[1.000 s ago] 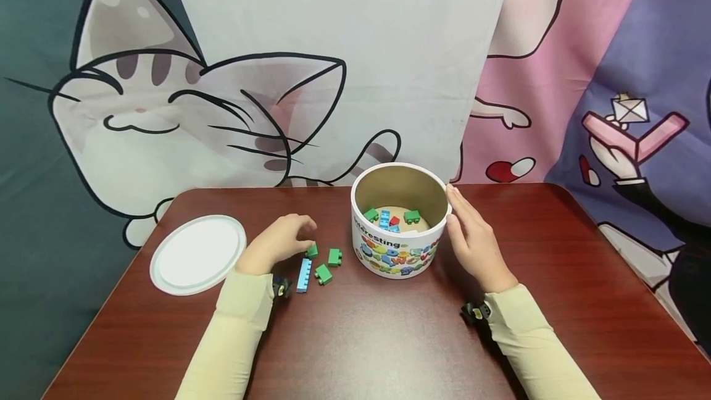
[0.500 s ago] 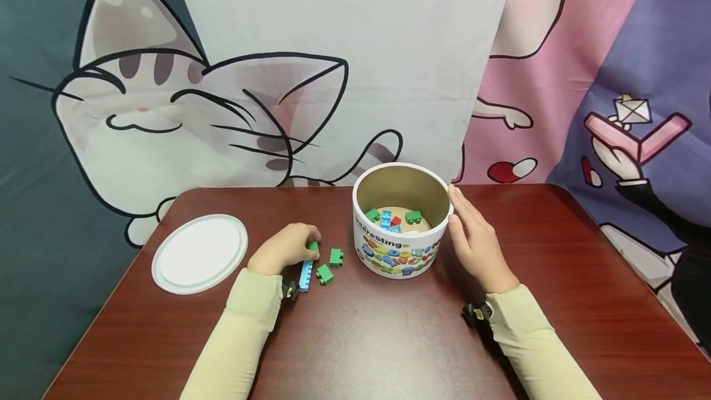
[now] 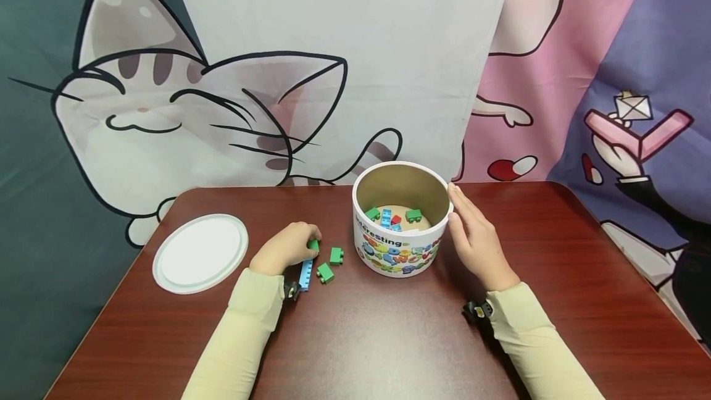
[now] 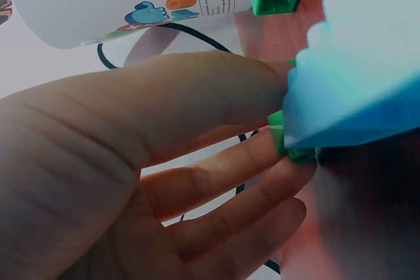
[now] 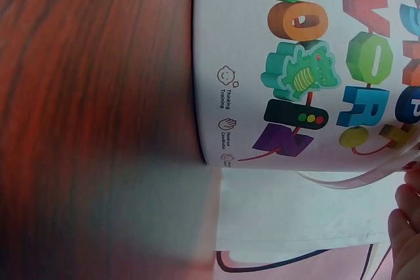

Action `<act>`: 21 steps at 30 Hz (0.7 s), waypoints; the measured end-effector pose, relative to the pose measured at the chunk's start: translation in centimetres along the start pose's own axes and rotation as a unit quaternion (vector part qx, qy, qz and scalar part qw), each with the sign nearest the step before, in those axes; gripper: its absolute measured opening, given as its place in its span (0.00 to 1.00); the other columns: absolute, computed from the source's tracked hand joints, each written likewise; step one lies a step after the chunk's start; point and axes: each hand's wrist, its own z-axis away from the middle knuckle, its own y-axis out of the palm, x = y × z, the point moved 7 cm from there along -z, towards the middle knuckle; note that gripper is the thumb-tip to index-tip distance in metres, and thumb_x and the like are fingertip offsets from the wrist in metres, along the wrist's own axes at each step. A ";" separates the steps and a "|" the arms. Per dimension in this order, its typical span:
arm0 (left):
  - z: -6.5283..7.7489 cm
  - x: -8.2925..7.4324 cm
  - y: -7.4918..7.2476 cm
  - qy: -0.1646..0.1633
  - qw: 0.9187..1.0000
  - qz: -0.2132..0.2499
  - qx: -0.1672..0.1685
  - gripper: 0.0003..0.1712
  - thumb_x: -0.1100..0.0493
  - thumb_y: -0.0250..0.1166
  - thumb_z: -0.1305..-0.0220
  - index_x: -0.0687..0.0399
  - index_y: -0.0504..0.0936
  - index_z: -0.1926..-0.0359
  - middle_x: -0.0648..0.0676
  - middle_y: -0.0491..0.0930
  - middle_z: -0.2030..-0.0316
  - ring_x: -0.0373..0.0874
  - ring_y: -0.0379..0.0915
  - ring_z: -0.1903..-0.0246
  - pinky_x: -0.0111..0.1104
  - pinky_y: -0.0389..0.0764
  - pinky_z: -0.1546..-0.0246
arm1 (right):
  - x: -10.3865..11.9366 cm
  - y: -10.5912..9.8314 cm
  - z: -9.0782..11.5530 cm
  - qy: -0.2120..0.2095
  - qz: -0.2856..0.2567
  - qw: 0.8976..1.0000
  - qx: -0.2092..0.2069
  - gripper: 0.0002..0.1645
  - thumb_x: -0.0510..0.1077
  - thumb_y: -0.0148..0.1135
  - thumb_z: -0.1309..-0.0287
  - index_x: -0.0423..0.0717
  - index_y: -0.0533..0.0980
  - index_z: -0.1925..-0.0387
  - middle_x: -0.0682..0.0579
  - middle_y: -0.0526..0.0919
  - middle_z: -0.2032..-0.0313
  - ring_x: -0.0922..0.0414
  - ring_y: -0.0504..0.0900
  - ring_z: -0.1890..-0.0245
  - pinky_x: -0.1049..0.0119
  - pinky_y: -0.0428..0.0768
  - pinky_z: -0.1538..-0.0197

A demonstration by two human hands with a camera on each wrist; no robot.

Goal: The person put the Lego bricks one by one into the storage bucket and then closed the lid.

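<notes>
My left hand [image 3: 285, 248] pinches a small green building brick [image 3: 313, 245] between thumb and fingers, low over the table. In the left wrist view a blue brick covers part of that green brick [image 4: 279, 137]. The long blue brick [image 3: 306, 275] lies just in front of the hand. Two more green bricks, one at the back [image 3: 336, 256] and one nearer [image 3: 325, 273], lie to its right. My right hand [image 3: 479, 239] rests with straight fingers against the right side of a round white bucket [image 3: 394, 258]. Inside the bucket lie several green, blue and red bricks.
A round white lid [image 3: 200, 254] lies flat at the left of the brown wooden table [image 3: 366, 338]. Behind the table's far edge hangs a cloth backdrop [image 3: 389, 66] with cartoon cats. A wrist camera [image 3: 476, 312] sits under the right wrist.
My left hand has moved slightly right and down, and its fingers have closed on the green brick. The right hand stays at the bucket.
</notes>
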 end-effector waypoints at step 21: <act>0.4 -1.4 -2.4 0.064 0.991 0.063 -0.101 0.18 0.61 0.73 0.39 0.62 0.81 0.49 0.56 0.79 0.59 0.51 0.77 0.57 0.43 0.79 0.52 | 0.0 0.0 0.0 0.009 0.001 1.000 0.005 0.30 0.41 0.55 0.28 0.43 0.67 0.27 0.44 0.69 0.29 0.50 0.67 0.28 0.72 0.56 0.27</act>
